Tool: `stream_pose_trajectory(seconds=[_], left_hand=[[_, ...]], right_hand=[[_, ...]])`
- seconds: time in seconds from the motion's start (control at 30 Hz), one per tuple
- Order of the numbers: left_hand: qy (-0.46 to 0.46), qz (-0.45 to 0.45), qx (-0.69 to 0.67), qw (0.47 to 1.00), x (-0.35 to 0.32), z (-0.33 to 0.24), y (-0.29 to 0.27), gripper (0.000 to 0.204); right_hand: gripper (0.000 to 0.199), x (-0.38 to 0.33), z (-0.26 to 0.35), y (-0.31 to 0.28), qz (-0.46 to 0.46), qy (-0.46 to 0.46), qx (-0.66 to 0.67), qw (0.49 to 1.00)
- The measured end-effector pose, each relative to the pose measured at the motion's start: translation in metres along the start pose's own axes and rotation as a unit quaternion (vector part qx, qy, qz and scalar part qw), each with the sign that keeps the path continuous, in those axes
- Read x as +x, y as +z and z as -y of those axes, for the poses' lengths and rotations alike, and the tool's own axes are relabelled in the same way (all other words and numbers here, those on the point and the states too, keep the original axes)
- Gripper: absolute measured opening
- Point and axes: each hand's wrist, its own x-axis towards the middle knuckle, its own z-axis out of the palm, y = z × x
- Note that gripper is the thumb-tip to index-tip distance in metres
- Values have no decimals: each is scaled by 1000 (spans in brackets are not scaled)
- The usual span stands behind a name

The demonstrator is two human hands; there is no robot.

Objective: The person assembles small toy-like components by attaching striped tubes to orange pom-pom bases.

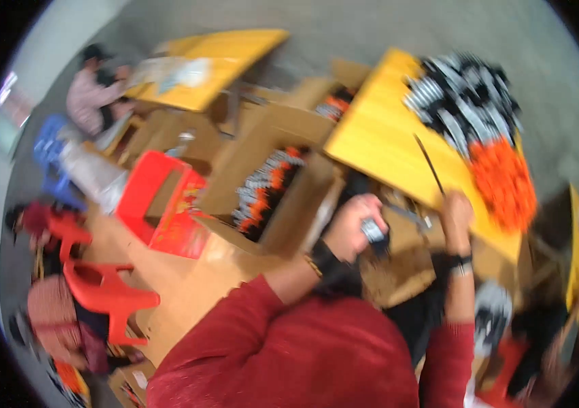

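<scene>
My left hand [352, 223] is closed around a small dark item with a pale label-like patch [372, 231]; blur hides its exact kind. Gripped in my right hand [456, 212] is a thin dark strip [429, 161], its far end pointing up and left over the yellow table [378, 122]. On that table's far right lies a heap of black-and-white items [466, 95]. Bright orange pieces [503, 183] are piled beside it, nearer me. Left of my left hand stands an open cardboard box [225, 180] packed with black, grey and orange items [269, 190].
A red open-sided box [150, 200] stands left of the cardboard box. Red plastic chairs [109, 292] and a blue stool [55, 160] are farther left. One person [92, 92] sits by another yellow table [228, 51]; others are at the left edge.
</scene>
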Motion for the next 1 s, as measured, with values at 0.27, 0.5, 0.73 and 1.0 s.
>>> stream_pose_trajectory(seconds=[0.27,0.5,0.73,1.0], left_hand=[[-317,-114,-469,816,-10,36,-7,13],[-335,-120,-417,836,-8,15,2,8],[-310,-134,-456,823,-3,7,-6,11],[-165,-93,-504,843,24,-23,-35,15]], right_hand=[[20,-11,0,-37,149,-56,-39,986],[13,3,-16,5,150,-37,-32,988],[16,-34,-34,-5,81,-45,92,991],[27,-139,36,-61,158,200,588,768]])
